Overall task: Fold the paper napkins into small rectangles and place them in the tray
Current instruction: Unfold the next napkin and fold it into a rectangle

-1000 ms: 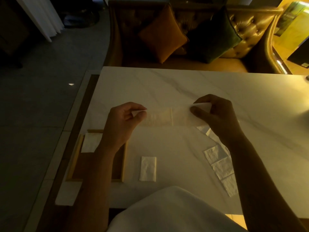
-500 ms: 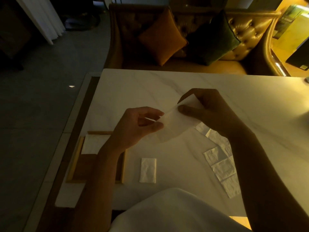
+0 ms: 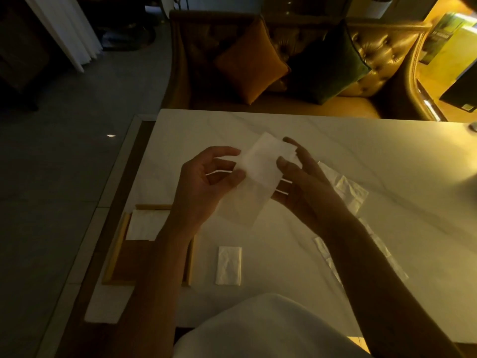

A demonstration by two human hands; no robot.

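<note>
Here, a half-folded napkin [image 3: 260, 171] is pinched above the worktop [image 3: 361, 151] between left hand [image 3: 204, 182] and right hand [image 3: 302, 184]; if edges are misaligned, a crooked fold could be pressed in.

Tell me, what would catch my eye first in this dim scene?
The two hands, left and right, hold a white napkin up over the middle of the pale table. Near the left edge sits a wooden tray with a napkin stack in its far end, and a folded napkin lies just right of it. An orange cushion glows on the sofa behind.
</note>
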